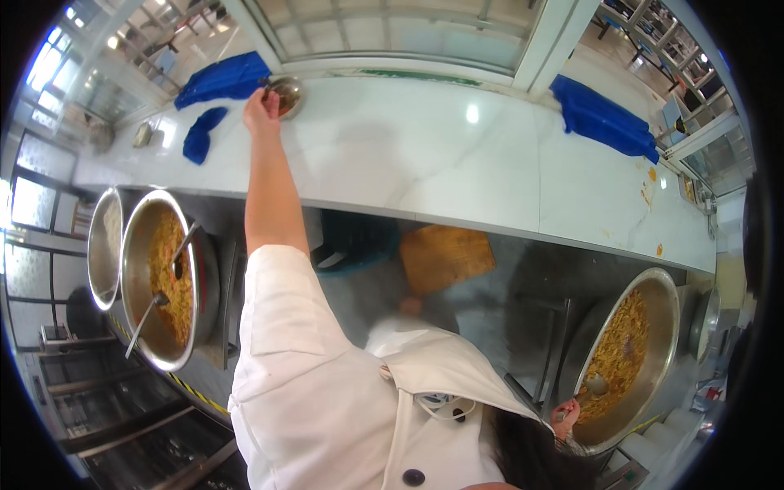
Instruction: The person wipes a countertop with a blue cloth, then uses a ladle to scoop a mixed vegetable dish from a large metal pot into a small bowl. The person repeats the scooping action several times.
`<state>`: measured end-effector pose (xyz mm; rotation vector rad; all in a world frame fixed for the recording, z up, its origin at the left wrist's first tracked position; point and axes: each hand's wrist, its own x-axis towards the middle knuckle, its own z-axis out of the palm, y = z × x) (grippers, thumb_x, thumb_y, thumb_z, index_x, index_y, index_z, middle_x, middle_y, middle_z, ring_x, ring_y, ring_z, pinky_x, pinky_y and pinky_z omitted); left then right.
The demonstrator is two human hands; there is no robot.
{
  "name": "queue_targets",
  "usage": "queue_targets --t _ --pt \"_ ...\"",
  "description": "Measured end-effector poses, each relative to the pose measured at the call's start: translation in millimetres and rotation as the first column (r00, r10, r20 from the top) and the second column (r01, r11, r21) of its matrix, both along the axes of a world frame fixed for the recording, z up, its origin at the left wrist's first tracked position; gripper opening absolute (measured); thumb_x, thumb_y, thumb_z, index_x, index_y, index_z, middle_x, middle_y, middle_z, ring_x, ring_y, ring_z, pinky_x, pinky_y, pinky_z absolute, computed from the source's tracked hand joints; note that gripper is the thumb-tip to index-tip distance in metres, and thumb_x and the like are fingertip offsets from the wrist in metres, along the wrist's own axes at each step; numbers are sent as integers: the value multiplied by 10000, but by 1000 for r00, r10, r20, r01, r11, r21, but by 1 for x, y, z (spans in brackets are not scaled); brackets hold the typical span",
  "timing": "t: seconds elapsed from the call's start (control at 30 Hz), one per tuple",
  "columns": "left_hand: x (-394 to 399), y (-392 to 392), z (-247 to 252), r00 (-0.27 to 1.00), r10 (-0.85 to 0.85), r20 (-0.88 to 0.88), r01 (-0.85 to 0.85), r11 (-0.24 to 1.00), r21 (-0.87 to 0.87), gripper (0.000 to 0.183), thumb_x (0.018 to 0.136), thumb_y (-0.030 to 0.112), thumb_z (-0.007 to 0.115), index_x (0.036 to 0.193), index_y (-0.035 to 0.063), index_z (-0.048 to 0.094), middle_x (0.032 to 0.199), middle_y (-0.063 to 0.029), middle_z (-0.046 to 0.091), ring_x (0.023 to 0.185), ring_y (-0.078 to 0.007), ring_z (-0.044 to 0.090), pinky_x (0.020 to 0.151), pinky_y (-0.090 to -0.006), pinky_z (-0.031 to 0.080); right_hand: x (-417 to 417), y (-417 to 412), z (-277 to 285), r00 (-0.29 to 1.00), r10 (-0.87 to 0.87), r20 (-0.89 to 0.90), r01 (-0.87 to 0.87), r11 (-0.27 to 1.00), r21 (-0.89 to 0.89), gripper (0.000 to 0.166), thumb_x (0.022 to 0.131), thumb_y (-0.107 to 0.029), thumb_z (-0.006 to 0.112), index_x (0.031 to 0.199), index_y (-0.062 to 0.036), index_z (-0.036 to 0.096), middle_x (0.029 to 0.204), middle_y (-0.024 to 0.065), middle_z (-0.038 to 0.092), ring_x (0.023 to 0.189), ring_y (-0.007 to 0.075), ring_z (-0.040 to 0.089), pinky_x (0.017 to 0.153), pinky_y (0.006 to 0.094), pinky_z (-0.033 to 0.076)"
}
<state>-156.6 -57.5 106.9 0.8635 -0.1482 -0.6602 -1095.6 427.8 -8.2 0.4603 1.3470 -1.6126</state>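
Note:
At the upper left, my left hand (pixel 263 113) grips the near left edge of a round metal bowl (pixel 295 92) on the white counter; reddish-brown food shows inside, and a small dark thing by the fingers is unclear. At the lower right, my right hand (pixel 565 418) is closed round the handle of a metal ladle (pixel 596 384), at the near rim of a large metal basin (pixel 664 306). The ladle's bowl rests on yellow-brown chopped food (pixel 625 349). Dark hair and the white coat hide most of my right arm.
A second large basin (pixel 138 226) of similar food, with two ladles, stands left beside a basin of white food (pixel 112 233). Blue cloths (pixel 223 79) lie on the marble-look counter (pixel 429 153), below windows. Beneath it are a wooden board (pixel 447 257) and a dark teal tub (pixel 361 245).

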Motion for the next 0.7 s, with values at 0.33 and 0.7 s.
queue_targets --t 0.33,0.7 --pt "-59 6 -66 979 184 92 -194 975 110 272 869 172 594 1051 -23 543 967 -107 600 692 -186 571 657 -255 515 40 4 -5 982 -91 -167 106 991 82 267 864 -148 538 642 -158 390 535 -54 359 437 63 360 377 189 337" --pt "-505 243 -89 38 -962 269 843 176 509 285 879 143 577 1141 40 534 952 -70 591 770 -134 597 639 -244 489 21 28 9 902 -117 -416 206 962 178 166 837 -96 586 875 -65 427 568 23 438 381 115 403 315 282 339"
